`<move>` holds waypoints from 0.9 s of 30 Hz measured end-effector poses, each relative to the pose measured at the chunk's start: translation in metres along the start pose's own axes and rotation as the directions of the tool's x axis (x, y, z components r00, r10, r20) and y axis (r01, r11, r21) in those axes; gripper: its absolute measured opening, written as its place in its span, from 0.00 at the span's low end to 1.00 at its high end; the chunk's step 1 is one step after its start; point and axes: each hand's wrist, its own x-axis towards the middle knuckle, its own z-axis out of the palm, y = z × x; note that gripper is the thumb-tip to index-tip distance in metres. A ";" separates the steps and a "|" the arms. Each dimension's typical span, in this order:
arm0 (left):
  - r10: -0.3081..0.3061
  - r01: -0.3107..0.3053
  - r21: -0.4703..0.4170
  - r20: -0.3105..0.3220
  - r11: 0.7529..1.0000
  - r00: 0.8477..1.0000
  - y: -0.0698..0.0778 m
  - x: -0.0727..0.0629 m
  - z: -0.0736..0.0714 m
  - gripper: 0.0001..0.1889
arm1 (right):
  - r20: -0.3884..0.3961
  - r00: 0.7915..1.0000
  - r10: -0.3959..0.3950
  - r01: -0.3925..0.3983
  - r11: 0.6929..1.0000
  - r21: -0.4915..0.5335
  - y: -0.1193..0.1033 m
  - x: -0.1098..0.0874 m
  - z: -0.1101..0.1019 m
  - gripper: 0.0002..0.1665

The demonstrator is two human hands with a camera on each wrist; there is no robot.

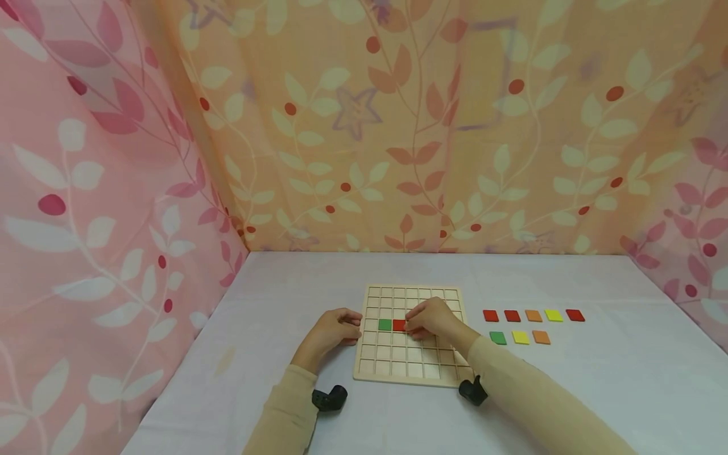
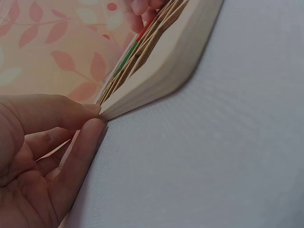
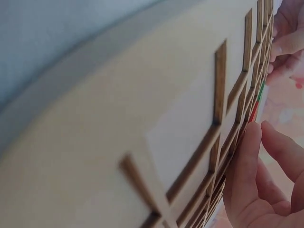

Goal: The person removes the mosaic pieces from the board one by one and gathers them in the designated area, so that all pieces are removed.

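Observation:
A pale wooden grid board (image 1: 409,381) lies on the table in the head view. In its cells, a green square tile (image 1: 385,325) and a red square tile (image 1: 399,325) sit side by side. My left hand (image 1: 330,332) rests its fingertips at the board's left edge; the left wrist view shows the thumb and a finger (image 2: 57,111) meeting that edge. Above the board is my right hand (image 1: 438,321), fingertips right at the red tile's right side. In the right wrist view, small space shows between thumb and finger (image 3: 280,147) beside the red tile.
To the board's right, loose square tiles lie in two rows: red ones (image 1: 490,316), orange (image 1: 533,315), yellow (image 1: 553,315) and green (image 1: 498,338). White cloth covers the table (image 1: 273,284). Patterned curtains (image 1: 318,158) stand behind and on both sides.

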 end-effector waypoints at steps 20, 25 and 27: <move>-0.002 0.002 -0.005 0.006 1.000 1.000 0.000 0.000 0.000 0.20 | -0.018 0.999 0.030 -0.030 1.000 0.000 0.000 0.008 0.003 0.09; 0.002 -0.002 -0.003 0.002 1.000 1.000 0.000 0.000 0.000 0.20 | -0.030 0.999 0.021 -0.020 0.999 0.032 0.001 0.008 0.003 0.08; 0.005 -0.005 0.000 0.001 1.000 1.000 0.000 -0.001 0.000 0.20 | -0.037 0.999 0.017 -0.015 0.999 0.043 0.000 0.008 0.003 0.08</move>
